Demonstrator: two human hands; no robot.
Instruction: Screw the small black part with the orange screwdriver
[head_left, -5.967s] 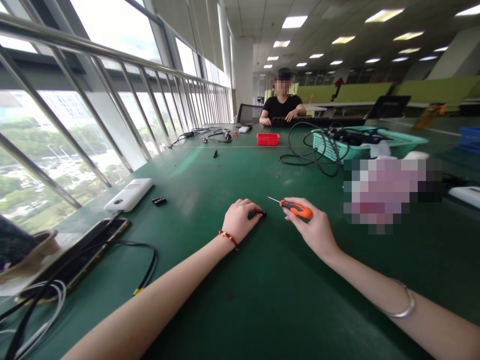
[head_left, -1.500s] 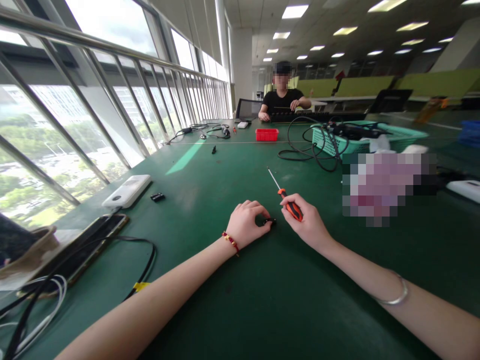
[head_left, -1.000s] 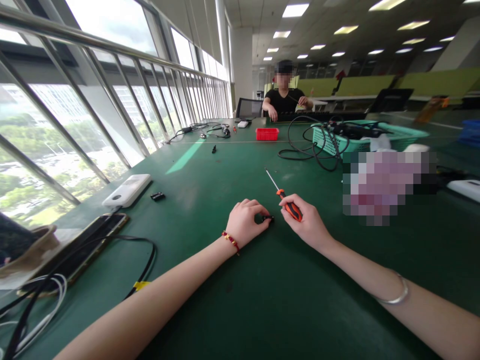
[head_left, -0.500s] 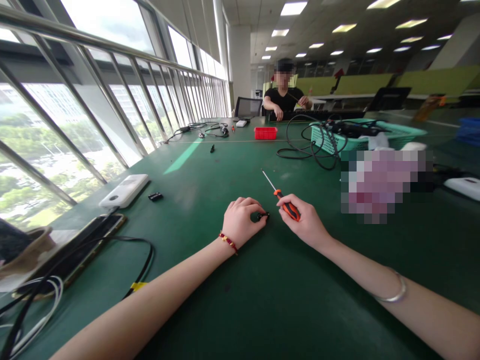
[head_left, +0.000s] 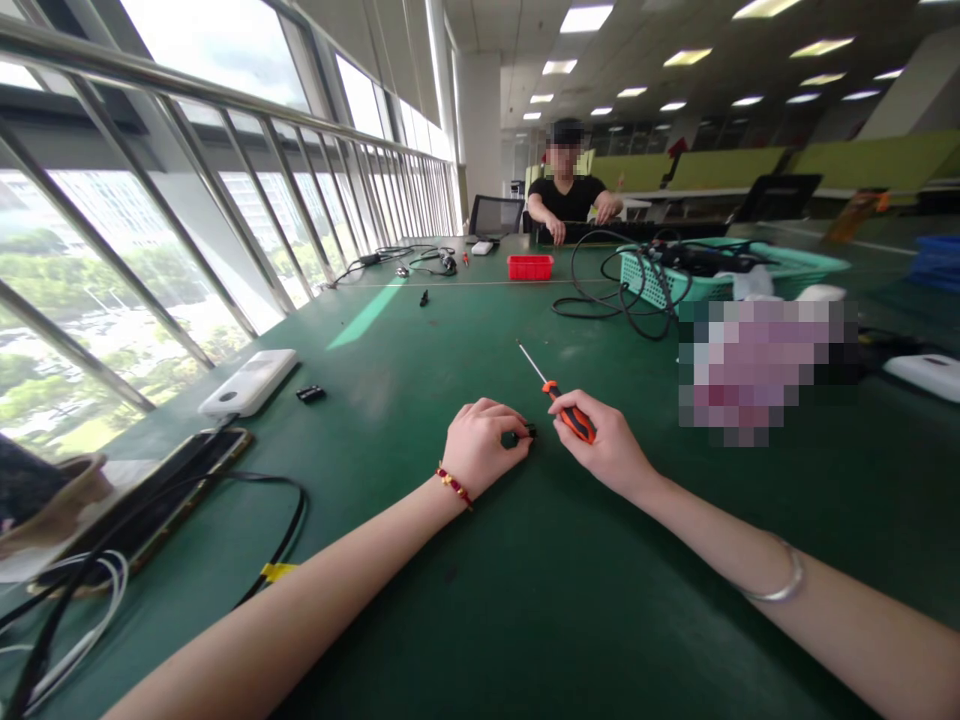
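Note:
My left hand point(head_left: 480, 445) rests on the green table point(head_left: 525, 600) with its fingers curled round a small black part point(head_left: 525, 433), pinched at thumb and fingertips. Close to its right, my right hand point(head_left: 609, 450) is closed on an orange-and-black screwdriver point(head_left: 564, 410). Its thin metal shaft points up and away to the left, tip clear of the table. The two hands are almost touching around the black part.
A white power bank point(head_left: 249, 382), a small black piece point(head_left: 310, 393) and a phone point(head_left: 154, 505) with cables lie at the left. A red tray point(head_left: 529, 267), a teal basket point(head_left: 720, 275) with black cables and a blurred pink patch sit further off. A person sits at the far end.
Since six seconds ago the screwdriver has swung from pointing left to pointing away and up. In the last second both hands shifted slightly left; the black part stays pinched.

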